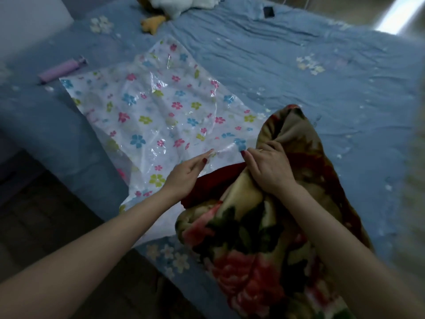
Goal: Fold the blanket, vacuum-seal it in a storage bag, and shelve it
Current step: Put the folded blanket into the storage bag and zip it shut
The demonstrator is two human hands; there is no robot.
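Observation:
A clear plastic storage bag printed with coloured flowers lies flat on the blue bed. To its right is the bundled blanket, tan with red flowers and a dark red edge. My right hand grips a fold of the blanket near the bag's near edge. My left hand holds the bag's near edge between thumb and fingertips, right beside the blanket.
A lilac hand pump lies on the bed beyond the bag at the left. A white and yellow plush toy sits at the far end. The blue bedspread stretches right; dark floor lies left of the bed edge.

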